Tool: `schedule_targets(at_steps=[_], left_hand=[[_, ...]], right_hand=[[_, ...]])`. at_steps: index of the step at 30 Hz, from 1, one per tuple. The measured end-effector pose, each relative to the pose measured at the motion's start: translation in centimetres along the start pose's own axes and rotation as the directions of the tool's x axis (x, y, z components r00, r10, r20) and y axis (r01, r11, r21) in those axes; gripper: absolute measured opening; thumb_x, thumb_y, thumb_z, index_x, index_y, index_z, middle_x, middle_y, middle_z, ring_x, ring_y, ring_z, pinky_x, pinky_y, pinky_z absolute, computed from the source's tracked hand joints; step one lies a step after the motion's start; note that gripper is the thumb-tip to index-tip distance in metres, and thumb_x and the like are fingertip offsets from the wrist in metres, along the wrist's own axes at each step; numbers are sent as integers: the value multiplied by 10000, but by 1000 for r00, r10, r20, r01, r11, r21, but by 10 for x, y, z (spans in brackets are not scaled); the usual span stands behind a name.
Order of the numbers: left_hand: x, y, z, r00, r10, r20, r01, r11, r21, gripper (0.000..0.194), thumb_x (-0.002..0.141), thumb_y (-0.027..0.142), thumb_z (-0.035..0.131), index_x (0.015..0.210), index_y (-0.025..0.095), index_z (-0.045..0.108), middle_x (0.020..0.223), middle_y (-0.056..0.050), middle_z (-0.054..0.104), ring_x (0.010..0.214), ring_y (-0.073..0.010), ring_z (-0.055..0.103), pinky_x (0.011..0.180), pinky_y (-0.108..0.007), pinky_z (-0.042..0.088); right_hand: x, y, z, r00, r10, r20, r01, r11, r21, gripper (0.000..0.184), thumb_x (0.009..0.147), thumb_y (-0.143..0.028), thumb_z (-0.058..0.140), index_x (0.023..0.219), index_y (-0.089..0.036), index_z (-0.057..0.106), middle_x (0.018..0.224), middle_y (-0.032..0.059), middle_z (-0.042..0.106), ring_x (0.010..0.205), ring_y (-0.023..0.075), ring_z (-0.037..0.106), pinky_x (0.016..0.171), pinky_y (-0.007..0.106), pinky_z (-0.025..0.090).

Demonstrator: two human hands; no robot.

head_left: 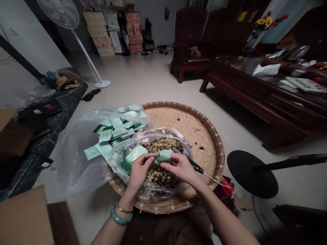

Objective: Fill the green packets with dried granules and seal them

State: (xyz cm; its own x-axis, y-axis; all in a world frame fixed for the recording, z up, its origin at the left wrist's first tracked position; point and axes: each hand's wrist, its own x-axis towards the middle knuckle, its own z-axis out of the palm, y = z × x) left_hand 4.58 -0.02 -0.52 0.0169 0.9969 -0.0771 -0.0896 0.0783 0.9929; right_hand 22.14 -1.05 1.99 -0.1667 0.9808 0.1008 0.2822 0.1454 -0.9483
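- The round woven tray (221, 146) sits before me, under everything I'm handling.
- On it, the clear bag (150, 193) gapes open around the dark-and-pale loose mix (159, 175).
- My left hand (138, 170) pinches the left end between thumb and fingers; my right hand (185, 168) pinches the right end.
- The slim corded tool (196, 165) slants just beyond my right hand, much nearer it than my left.
- The small green packet (165, 156) lies between both hands, above the mix, long axis running roughly side to side.
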Motion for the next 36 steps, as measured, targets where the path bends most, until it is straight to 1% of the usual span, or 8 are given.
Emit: schedule_targets(at_steps=[3, 9, 13, 21, 24, 26, 29, 36], left_hand=[[-1, 3, 1, 1000, 11, 17, -12, 1000, 10, 281, 753, 394, 679, 889, 156, 739, 985, -110, 745, 959, -239, 666, 844, -334, 518], [-3, 4, 1, 997, -78, -1, 78, 987, -141, 436, 766, 499, 642, 991, 134, 716, 1039, -122, 723, 918, -236, 670, 762, -312, 538], [-3, 1, -2, 999, -34, 17, 34, 999, -42, 421, 789, 497, 622, 969, 133, 731, 1027, -116, 726, 962, -233, 654, 859, -320, 508], [1, -2, -17, 999, 47, 26, -50, 987, 153, 384, 874, 451, 520, 991, 147, 724, 1004, -102, 732, 966, -245, 655, 923, -364, 470], [-3, 4, -18, 951, 308, -20, -261, 840, 475, 371, 850, 417, 569, 1095, 161, 681, 1132, -116, 687, 1089, -279, 590, 978, -424, 429], [-9, 8, -16, 864, 487, 126, -438, 604, 666, 509, 779, 384, 673, 1232, 166, 595, 1283, -133, 600, 1168, -313, 506, 1015, -483, 384], [-16, 12, -12, 767, 476, 430, -611, 337, 717, 563, 794, 256, 665, 1328, 179, 501, 1344, -128, 549, 1125, -312, 482, 979, -500, 404], [-11, 3, -16, 758, 442, 479, -643, 382, 664, 513, 799, 125, 564, 1303, 180, 490, 1158, -114, 634, 1031, -276, 530, 895, -459, 477]], right_hand=[[3, 8, 1, 991, 126, 54, -134, 971, 200, 281, 777, -415, 642, 857, -165, 742, 798, 41, 738, 731, 204, 653, 711, 338, 510], [1, 13, 1, 988, 108, 111, -141, 923, 358, 331, 766, -467, 657, 909, -177, 725, 881, 40, 730, 842, 203, 649, 858, 365, 474], [1, 13, 5, 945, 185, 271, -290, 859, 422, 454, 743, -588, 639, 879, -160, 711, 808, 37, 715, 769, 191, 643, 812, 352, 485], [-1, 15, 5, 962, 170, 212, -245, 883, 400, 525, 784, -665, 537, 866, -174, 702, 768, 27, 698, 811, 203, 625, 873, 373, 452], [-1, 15, 3, 971, 151, 187, -202, 934, 294, 525, 819, -661, 483, 832, -178, 687, 762, 20, 682, 778, 199, 612, 827, 363, 471], [0, 14, 5, 976, 118, 181, -156, 966, 208, 500, 856, -626, 451, 813, -181, 673, 759, 17, 672, 759, 192, 600, 782, 345, 483], [1, 9, 10, 981, 43, 191, -68, 990, 124, 424, 907, -527, 425, 812, -182, 652, 793, 15, 664, 773, 178, 591, 776, 323, 488], [1, -3, 15, 971, -44, 234, 27, 997, 76, 294, 931, -373, 424, 844, -179, 628, 816, 9, 656, 772, 160, 584, 740, 281, 490]])
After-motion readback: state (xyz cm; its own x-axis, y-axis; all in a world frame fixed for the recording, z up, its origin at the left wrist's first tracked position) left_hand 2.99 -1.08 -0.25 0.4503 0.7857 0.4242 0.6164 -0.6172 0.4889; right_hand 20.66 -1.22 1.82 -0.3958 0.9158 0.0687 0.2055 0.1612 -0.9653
